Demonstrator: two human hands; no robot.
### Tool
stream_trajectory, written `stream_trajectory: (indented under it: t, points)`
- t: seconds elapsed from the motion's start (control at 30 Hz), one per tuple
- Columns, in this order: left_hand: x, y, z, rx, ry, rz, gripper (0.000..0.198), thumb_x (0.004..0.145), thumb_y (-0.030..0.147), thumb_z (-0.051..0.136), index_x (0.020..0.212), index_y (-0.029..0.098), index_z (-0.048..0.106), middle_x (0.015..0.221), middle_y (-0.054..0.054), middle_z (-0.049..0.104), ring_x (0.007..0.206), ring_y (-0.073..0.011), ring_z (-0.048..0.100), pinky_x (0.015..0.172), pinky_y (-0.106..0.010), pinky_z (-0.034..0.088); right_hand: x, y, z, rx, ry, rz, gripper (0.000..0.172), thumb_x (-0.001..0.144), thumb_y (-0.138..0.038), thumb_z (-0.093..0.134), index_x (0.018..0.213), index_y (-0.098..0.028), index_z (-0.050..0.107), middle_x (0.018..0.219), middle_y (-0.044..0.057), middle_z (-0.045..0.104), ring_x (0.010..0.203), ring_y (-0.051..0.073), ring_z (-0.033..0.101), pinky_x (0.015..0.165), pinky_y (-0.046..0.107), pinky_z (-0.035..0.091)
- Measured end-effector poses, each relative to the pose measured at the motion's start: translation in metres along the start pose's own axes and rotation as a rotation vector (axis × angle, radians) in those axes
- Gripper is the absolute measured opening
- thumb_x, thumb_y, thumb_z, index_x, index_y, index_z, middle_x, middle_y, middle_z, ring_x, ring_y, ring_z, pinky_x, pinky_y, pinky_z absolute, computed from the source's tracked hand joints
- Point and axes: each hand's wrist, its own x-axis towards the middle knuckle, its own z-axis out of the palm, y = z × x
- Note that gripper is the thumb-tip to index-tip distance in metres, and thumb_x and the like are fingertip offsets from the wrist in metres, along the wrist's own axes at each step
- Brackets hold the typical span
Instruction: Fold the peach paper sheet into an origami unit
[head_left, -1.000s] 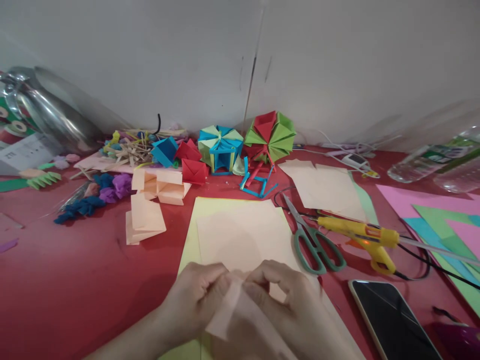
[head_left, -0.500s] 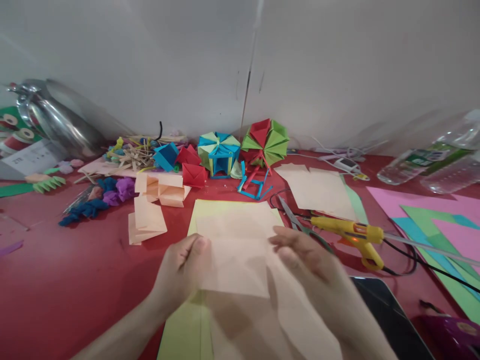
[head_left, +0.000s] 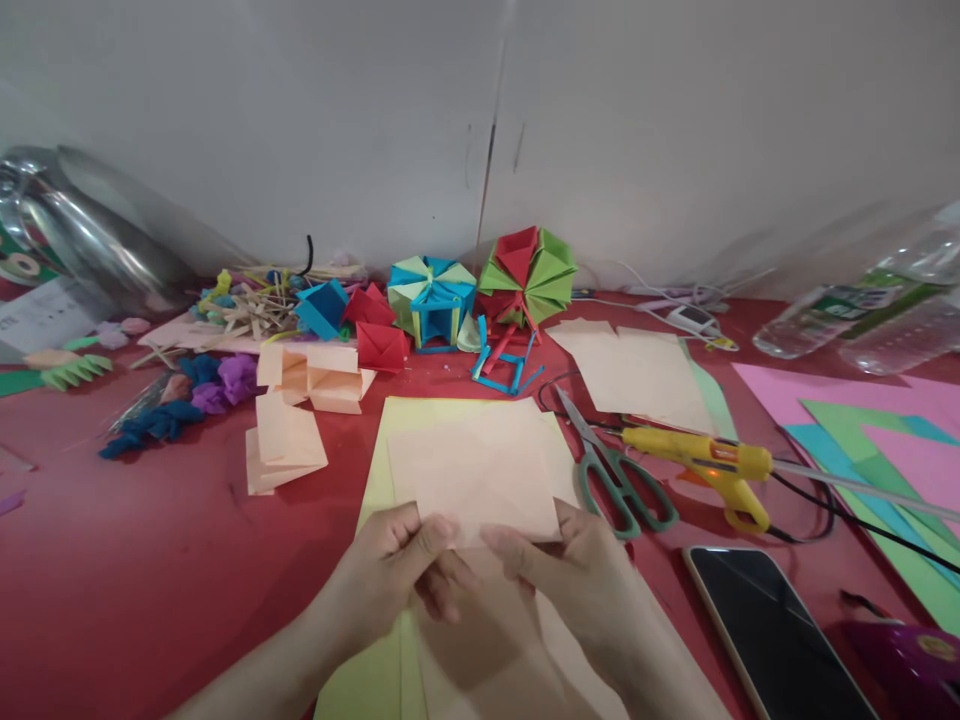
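A small peach piece of paper [head_left: 491, 480] is held by its near edge, thumbs on top and fingers beneath. My left hand [head_left: 405, 560] pinches its left near corner, and my right hand [head_left: 566, 565] pinches the right one. Below them lie larger peach sheets [head_left: 487, 660] over yellow paper [head_left: 367, 640]. Beside my right hand rest green-handled scissors [head_left: 619, 480]. Folded peach paper pieces [head_left: 289, 440] sit to the left, beyond my left hand.
On the right lie a yellow glue gun [head_left: 697, 460] with its cord, a phone [head_left: 772, 630], coloured sheets [head_left: 862, 470] and a plastic bottle [head_left: 825, 310]. Folded paper umbrellas [head_left: 532, 275] and a blue paper piece [head_left: 433, 300] stand near the wall. A metal jug [head_left: 112, 230] is far left.
My right hand has moved from beside the small sheet to grip its near right corner. My left hand has shifted down to the near edge. The scissors and phone show more fully.
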Motion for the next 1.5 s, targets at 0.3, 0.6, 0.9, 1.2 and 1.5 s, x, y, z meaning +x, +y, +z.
stream_trajectory:
  t: [0.3, 0.6, 0.9, 1.2, 1.5]
  points:
    - [-0.002, -0.001, 0.002, -0.049, -0.124, 0.069, 0.035, 0.081, 0.041, 0.057, 0.076, 0.009, 0.071, 0.065, -0.008, 0.070, 0.048, -0.0099, 0.059, 0.048, -0.019, 0.047, -0.004, 0.007, 0.025, 0.204, -0.008, 0.013, 0.024, 0.063, -0.033, 0.073, 0.067, -0.014, 0.060, 0.054, -0.002, 0.054, 0.051, 0.009, 0.046, 0.045, 0.020, 0.036]
    - [-0.004, 0.009, -0.006, 0.014, 0.004, 0.022, 0.036, 0.075, 0.042, 0.062, 0.062, 0.010, 0.068, 0.057, -0.007, 0.068, 0.046, -0.0127, 0.062, 0.047, -0.021, 0.048, 0.000, -0.002, 0.003, -0.020, 0.116, 0.021, 0.035, 0.063, -0.038, 0.073, 0.045, -0.015, 0.053, 0.039, -0.003, 0.051, 0.036, 0.006, 0.043, 0.038, 0.019, 0.033]
    - [0.002, 0.006, -0.012, -0.053, 0.083, 0.032, 0.034, 0.074, 0.042, 0.064, 0.061, 0.010, 0.065, 0.057, -0.006, 0.069, 0.041, -0.0104, 0.058, 0.043, -0.019, 0.046, 0.000, -0.009, -0.019, 0.032, 0.175, -0.163, 0.034, 0.071, -0.043, 0.066, 0.091, -0.017, 0.060, 0.074, 0.002, 0.062, 0.059, 0.013, 0.058, 0.051, 0.025, 0.047]
    - [-0.002, 0.015, -0.023, 0.086, -0.119, -0.007, 0.029, 0.073, 0.042, 0.063, 0.073, 0.013, 0.062, 0.054, -0.002, 0.066, 0.041, -0.0115, 0.059, 0.041, -0.019, 0.042, 0.000, -0.007, -0.027, -0.219, 0.192, -0.143, 0.033, 0.069, -0.040, 0.068, 0.055, -0.017, 0.050, 0.045, -0.005, 0.047, 0.045, 0.008, 0.042, 0.047, 0.022, 0.032]
    - [0.007, 0.004, -0.025, 0.146, -0.108, 0.168, 0.049, 0.083, 0.045, 0.051, 0.121, 0.015, 0.042, 0.112, -0.016, 0.061, 0.097, -0.0234, 0.061, 0.083, -0.037, 0.047, -0.001, -0.008, -0.033, -0.488, 0.074, -0.150, 0.026, 0.076, -0.040, 0.059, 0.084, -0.015, 0.061, 0.067, 0.000, 0.057, 0.057, 0.012, 0.051, 0.051, 0.024, 0.039]
